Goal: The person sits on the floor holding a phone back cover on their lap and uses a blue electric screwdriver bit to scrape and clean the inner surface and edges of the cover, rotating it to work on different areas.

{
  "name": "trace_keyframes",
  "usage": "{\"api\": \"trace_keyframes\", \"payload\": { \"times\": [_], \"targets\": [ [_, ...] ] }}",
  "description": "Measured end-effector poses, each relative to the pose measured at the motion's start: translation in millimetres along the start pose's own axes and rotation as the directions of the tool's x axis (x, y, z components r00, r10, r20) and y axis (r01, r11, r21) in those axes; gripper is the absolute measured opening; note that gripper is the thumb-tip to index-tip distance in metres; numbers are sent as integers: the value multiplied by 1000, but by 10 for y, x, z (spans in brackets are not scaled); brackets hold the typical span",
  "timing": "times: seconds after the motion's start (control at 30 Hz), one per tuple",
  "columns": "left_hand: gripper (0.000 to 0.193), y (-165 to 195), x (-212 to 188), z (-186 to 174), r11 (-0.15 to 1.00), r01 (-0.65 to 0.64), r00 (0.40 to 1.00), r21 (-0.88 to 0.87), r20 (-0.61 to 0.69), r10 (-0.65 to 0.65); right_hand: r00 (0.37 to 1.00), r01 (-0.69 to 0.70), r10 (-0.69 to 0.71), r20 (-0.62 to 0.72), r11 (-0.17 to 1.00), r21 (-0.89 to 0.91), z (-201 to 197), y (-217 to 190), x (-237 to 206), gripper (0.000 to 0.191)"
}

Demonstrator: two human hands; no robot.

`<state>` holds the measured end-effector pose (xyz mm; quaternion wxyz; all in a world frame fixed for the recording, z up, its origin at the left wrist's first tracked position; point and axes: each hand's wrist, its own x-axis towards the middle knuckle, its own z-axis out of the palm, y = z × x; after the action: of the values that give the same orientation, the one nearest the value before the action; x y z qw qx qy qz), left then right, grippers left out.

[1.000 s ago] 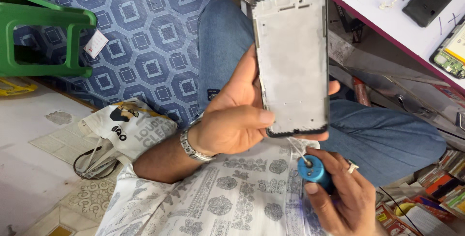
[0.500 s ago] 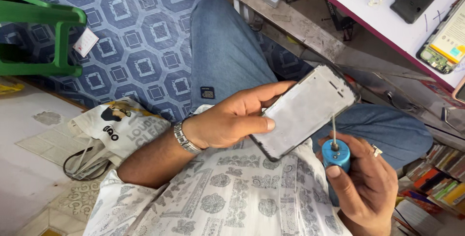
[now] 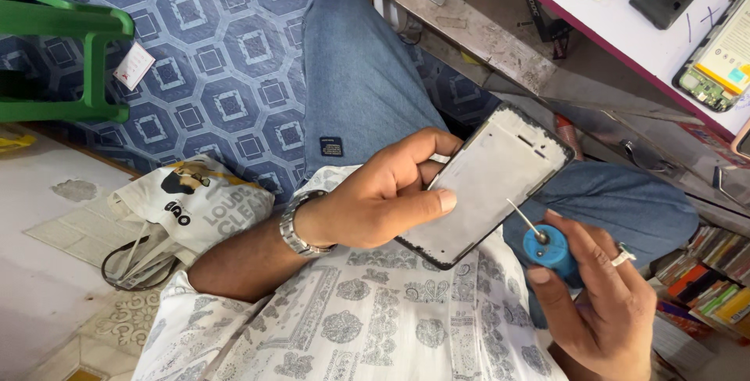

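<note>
white printed bag (image 3: pixel 199 205) on floor, small white tag (image 3: pixel 133 66), dark jeans label (image 3: pixel 330 147)

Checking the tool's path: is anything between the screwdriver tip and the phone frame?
Nothing visible. The right hand holds the blue screwdriver, its thin tip directly over the grey phone frame. The left hand grips the frame's left edge, clear of the tip.

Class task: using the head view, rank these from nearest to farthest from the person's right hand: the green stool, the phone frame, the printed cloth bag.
1. phone frame, just up-left of the right hand.
2. printed cloth bag, on the floor, left.
3. green stool, far upper left.
</note>
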<state>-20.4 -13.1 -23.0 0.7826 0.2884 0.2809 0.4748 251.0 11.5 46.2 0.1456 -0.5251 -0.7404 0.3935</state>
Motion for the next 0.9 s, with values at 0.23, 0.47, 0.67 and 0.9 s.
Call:
{"api": "trace_keyframes", "payload": {
  "times": [0.23, 0.47, 0.67, 0.9],
  "targets": [
    [30, 74, -86, 170, 965, -37, 995, 261, -79, 59, 989, 86, -114, -89, 958, -272, -136, 17, 5, 52],
    [37, 134, -97, 256, 994, -10, 996, 109, -84, 19, 958, 247, -283, -38, 887, -391, -224, -14, 83, 46],
    [33, 145, -105, 318, 935, -24, 983, 355, -164, 87, 965, 221, -256, -47, 901, -373, -130, -127, 107, 45],
    [33, 114, -111, 330, 993, -7, 986, 118, -166, 26, 967, 216, -249, -46, 906, -364, -75, -164, 148, 44]
  ]
}}
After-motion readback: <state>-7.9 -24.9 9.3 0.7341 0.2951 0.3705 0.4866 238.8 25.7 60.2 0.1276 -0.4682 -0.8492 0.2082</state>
